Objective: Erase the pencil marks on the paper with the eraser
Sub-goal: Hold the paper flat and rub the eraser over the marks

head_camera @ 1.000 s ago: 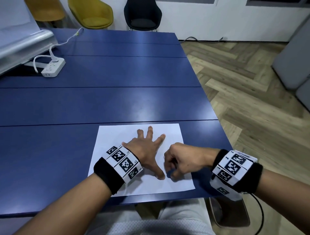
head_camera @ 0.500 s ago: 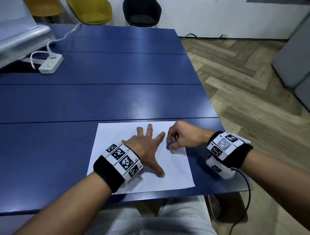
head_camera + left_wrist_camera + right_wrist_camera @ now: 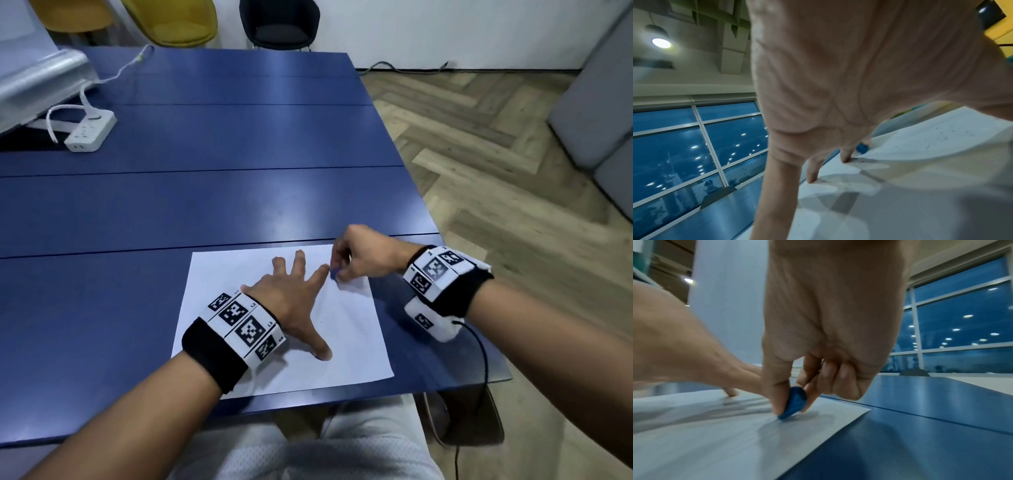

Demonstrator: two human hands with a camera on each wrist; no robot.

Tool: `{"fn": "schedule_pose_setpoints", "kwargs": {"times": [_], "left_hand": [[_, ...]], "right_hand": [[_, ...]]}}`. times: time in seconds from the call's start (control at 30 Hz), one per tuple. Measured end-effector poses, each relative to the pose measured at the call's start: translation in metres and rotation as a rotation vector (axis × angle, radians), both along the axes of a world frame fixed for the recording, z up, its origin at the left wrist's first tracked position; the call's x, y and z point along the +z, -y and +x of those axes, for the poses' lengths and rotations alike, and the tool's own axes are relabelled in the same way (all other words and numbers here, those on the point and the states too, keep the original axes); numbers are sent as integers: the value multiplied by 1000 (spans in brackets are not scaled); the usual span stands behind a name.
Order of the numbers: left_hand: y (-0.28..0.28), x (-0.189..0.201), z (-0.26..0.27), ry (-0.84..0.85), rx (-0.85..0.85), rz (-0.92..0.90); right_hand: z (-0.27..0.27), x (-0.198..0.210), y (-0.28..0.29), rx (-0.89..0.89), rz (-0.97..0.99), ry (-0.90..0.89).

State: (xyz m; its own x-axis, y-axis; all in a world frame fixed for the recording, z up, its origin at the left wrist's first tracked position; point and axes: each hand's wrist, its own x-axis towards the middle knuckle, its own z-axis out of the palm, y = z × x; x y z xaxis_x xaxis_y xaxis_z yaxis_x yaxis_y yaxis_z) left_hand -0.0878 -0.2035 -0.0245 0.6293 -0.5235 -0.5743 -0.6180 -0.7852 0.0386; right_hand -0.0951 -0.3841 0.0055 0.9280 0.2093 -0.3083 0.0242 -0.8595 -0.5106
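Observation:
A white sheet of paper (image 3: 349,329) lies on the blue table (image 3: 212,202) near its front edge. My left hand (image 3: 291,294) presses flat on the paper with fingers spread. My right hand (image 3: 356,257) pinches a small blue eraser (image 3: 334,273) between thumb and fingertips at the paper's far right corner. In the right wrist view the eraser (image 3: 794,402) has its tip down on the paper (image 3: 715,434). The left wrist view shows the spread fingers (image 3: 813,168), the eraser (image 3: 862,148) beyond them, and dark crumbs on the paper (image 3: 920,146). Pencil marks are too faint to make out.
A white power strip (image 3: 90,133) with its cable lies at the table's far left, beside a grey device (image 3: 37,85). Yellow chairs (image 3: 171,20) and a black chair (image 3: 279,24) stand behind the table. The table's right edge (image 3: 428,212) drops to wooden floor.
My right hand has carried the eraser from the paper's near right part, by my left thumb, to its far right corner. The left hand has stayed pressed on the paper.

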Motion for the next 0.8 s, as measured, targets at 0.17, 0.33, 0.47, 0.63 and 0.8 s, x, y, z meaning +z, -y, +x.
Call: {"fn": "schedule_pose_setpoints", "kwargs": {"times": [0.17,0.33,0.47,0.63,0.8], "left_hand": [[0,0,0,-12,7,-9],[0,3,1,-15,-1,-12],[0,3,0,-6,1,-4],[0,1,1,-9,-4,3],[0,0,1,-10,0,5]], "right_hand": [[-9,0,1,119,-14,-175],[5,-6,12,-40,4,48],[0,0,6,140,-28,-177],[17,-2,14,-39,-34,40],[14,4,9,111,-44,-133]]}}
